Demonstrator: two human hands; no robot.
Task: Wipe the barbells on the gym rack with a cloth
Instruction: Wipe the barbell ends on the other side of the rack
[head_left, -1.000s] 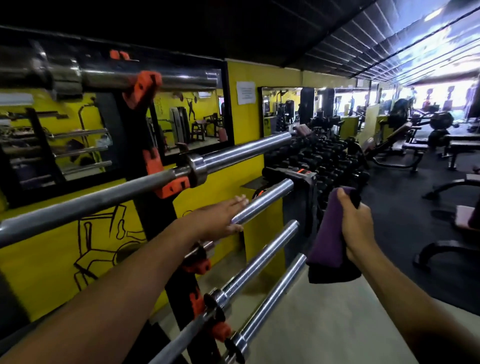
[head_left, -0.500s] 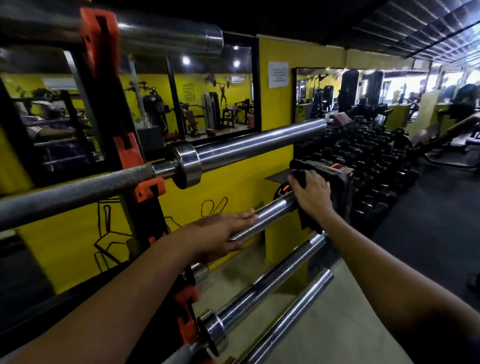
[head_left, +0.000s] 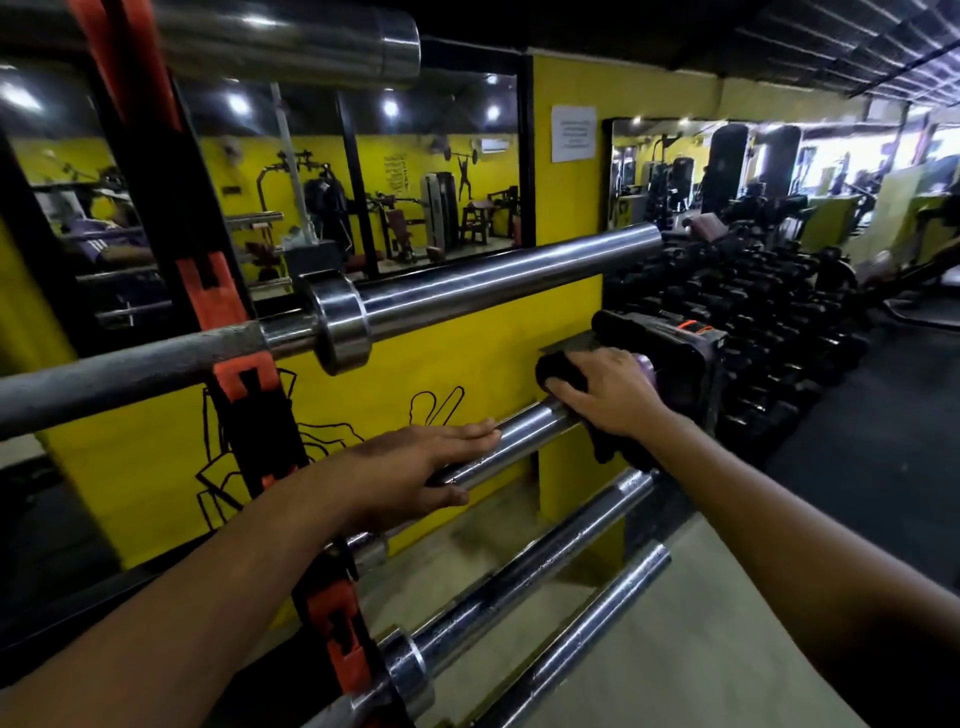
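Observation:
Several chrome barbells lie stacked on a black rack with orange hooks (head_left: 228, 291). My left hand (head_left: 415, 473) rests flat on the sleeve of the middle barbell (head_left: 524, 431), fingers stretched along it. My right hand (head_left: 608, 389) presses a dark purple cloth (head_left: 558, 370) over the far end of that same sleeve; the cloth hangs down below the bar. A thicker barbell (head_left: 493, 283) runs just above, and two more barbell sleeves (head_left: 545, 566) lie below.
A yellow wall (head_left: 467, 358) with mirrors stands behind the rack. A black dumbbell rack (head_left: 753, 312) full of dumbbells is at the right. Another barbell sleeve (head_left: 291, 41) hangs overhead. Beige floor lies at lower right, black matting beyond.
My right hand brought the cloth from mid-air onto the end of the middle barbell sleeve and now grips it there. My left hand stayed on the sleeve. The view moved closer.

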